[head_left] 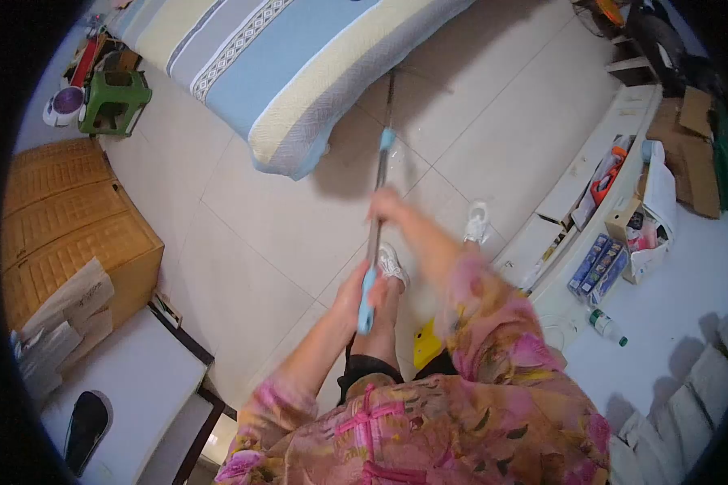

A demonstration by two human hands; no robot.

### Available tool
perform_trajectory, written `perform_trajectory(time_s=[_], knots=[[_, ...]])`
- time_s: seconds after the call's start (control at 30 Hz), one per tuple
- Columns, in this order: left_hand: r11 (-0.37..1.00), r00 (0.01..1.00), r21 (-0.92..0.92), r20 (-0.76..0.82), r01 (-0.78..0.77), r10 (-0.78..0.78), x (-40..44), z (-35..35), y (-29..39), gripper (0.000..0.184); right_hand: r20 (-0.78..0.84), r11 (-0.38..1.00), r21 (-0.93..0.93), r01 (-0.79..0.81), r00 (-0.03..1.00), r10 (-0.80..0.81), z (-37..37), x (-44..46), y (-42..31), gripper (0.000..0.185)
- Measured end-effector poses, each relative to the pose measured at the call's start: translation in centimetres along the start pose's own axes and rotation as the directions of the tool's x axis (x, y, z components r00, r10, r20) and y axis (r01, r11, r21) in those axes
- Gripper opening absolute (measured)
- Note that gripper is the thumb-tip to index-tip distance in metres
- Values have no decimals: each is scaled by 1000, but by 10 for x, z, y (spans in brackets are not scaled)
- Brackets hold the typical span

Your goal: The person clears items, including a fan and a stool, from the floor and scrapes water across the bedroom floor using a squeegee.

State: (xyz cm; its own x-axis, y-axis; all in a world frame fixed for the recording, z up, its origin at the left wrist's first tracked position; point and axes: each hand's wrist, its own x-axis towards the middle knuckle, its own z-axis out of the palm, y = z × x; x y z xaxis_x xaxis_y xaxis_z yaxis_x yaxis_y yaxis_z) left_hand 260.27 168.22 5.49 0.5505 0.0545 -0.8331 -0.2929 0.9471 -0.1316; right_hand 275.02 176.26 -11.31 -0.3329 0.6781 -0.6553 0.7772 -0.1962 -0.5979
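floral shirt (485, 428), gripped pole (374, 242) — left hand (352, 289) nearer, right hand (390, 205) farther along

I counted two hands, one left (351, 293) and one right (389, 205), on a single pole (381, 168) that had two light-blue sections. There were two white shoes (476, 223), one bed (315, 61), one green stool (115, 95), one woven chest (65, 218), one clear bottle (606, 325), one black shoe-shaped thing (86, 427), and at least two blue boxes (588, 260).
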Motion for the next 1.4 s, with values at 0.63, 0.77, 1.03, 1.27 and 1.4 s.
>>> perform_trajectory(time_s=[0.63,0.77,1.03,1.27,1.4], knots=[[859,957,423,-90,287,-275,-42,21,-86,31,73,-128,992,-1,826,558,59,-215,25,21],[820,970,568,155,67,-187,85,106,-97,33,57,-178,976,129,633,772,-16,-203,157,18],[787,960,570,-264,237,-98,-73,-52,-124,28,363,-349,908,-234,853,375,168,-182,0,25],[778,687,378,-721,502,-93,-207,-82,-176,25,571,-534,707,-464,820,43,165,-285,-129,33],[675,957,697,-288,240,-42,-177,-14,-164,25,384,-708,696,-121,896,223,184,-284,-80,32]])
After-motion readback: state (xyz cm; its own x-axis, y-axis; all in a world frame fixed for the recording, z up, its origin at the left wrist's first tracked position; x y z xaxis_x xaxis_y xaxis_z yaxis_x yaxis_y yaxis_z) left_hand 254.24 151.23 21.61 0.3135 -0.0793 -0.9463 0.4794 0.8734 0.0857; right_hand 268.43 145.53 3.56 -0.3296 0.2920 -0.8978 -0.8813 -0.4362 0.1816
